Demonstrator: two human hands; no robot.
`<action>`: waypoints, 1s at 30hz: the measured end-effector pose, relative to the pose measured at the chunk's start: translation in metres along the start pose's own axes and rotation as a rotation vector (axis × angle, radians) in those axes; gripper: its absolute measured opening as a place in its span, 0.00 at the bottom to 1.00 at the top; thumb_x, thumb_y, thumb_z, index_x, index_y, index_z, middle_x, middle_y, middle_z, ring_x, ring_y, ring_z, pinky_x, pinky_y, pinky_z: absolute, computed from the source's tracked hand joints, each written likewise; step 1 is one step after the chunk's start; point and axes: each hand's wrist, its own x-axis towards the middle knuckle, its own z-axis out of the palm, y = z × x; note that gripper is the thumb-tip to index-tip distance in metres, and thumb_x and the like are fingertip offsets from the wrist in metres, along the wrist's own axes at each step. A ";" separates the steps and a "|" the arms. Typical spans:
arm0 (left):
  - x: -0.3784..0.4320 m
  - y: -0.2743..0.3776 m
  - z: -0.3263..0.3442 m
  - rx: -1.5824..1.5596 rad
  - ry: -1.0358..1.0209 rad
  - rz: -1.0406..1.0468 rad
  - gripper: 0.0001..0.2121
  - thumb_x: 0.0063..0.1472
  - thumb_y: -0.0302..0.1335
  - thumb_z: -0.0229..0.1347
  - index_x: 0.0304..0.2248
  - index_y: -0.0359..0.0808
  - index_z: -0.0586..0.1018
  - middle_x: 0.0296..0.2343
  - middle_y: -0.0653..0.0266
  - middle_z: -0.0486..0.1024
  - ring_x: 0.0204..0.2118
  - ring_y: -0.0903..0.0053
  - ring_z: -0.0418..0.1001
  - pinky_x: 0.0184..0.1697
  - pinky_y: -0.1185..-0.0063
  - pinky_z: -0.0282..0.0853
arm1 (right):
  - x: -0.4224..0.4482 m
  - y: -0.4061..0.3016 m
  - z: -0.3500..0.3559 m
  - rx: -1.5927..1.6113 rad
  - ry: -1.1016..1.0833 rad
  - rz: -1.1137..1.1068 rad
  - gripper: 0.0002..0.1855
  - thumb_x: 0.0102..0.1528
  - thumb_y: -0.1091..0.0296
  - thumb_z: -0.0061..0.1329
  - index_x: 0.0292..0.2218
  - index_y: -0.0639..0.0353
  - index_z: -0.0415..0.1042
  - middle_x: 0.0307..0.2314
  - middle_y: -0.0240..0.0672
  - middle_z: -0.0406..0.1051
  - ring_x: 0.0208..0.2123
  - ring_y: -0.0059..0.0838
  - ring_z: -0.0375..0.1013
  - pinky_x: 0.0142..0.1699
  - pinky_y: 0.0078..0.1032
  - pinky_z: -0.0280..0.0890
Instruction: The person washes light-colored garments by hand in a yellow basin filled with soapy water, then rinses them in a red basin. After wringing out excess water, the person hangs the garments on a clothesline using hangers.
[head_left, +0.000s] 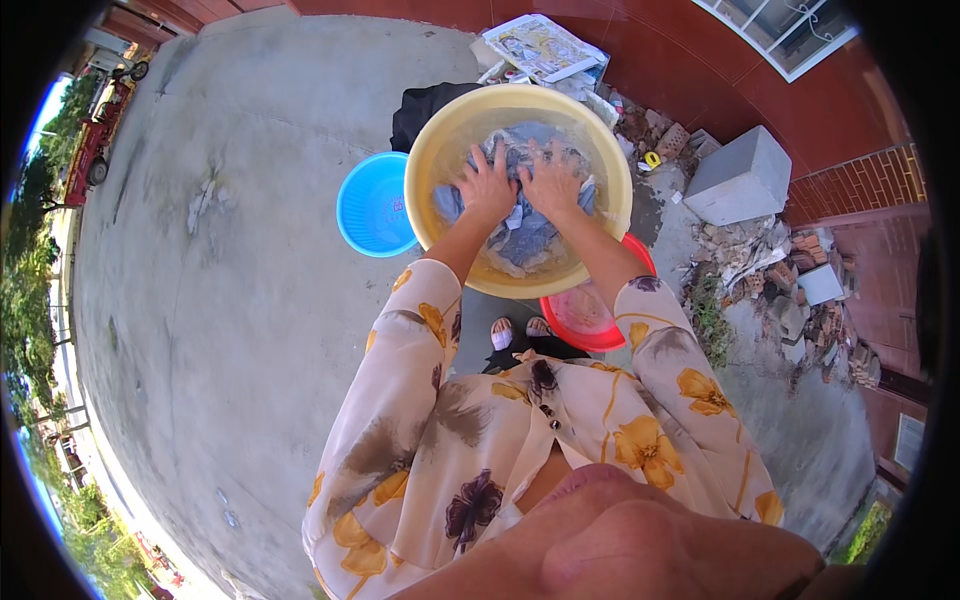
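Observation:
A large yellow plastic basin (424, 161) is in front of me, with wet blue-grey cloth (531, 238) and water with some suds in it. My left hand (489, 186) presses palm-down on the cloth, its fingers spread. Beside it, my right hand (553, 182) also lies on the cloth with fingers apart. The two thumbs come close together near the middle. A small white tag-like piece (514, 217) shows on the fabric just below the hands. Part of each hand's fingertips is blurred by the water and cloth.
Left of the basin stands a blue plastic basin (371, 202); a red one (581, 319) is partly under it. Dark cloth (431, 112) lies behind. A printed board (544, 46) rests against the wall. Bricks and rubble (799, 277) and a grey block (739, 180) line the right.

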 end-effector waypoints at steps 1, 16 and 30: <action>0.001 0.001 0.017 -0.046 -0.010 -0.009 0.33 0.61 0.44 0.53 0.64 0.48 0.59 0.64 0.41 0.48 0.60 0.35 0.58 0.59 0.48 0.59 | 0.000 0.009 0.017 0.011 0.008 -0.003 0.33 0.59 0.46 0.46 0.63 0.38 0.58 0.62 0.49 0.52 0.60 0.65 0.54 0.63 0.58 0.50; 0.073 -0.022 0.065 -0.145 -0.215 0.023 0.20 0.65 0.41 0.49 0.53 0.45 0.74 0.55 0.39 0.64 0.55 0.45 0.68 0.50 0.57 0.72 | 0.069 0.020 0.048 -0.145 0.032 -0.105 0.19 0.54 0.55 0.49 0.40 0.58 0.80 0.35 0.51 0.78 0.39 0.51 0.76 0.48 0.44 0.67; 0.035 -0.056 -0.050 -0.987 0.105 0.167 0.16 0.56 0.34 0.63 0.35 0.33 0.71 0.29 0.56 0.72 0.28 0.71 0.69 0.31 0.69 0.67 | -0.091 -0.005 -0.060 0.640 0.150 -0.110 0.13 0.58 0.64 0.54 0.42 0.62 0.75 0.33 0.43 0.75 0.36 0.41 0.74 0.44 0.34 0.68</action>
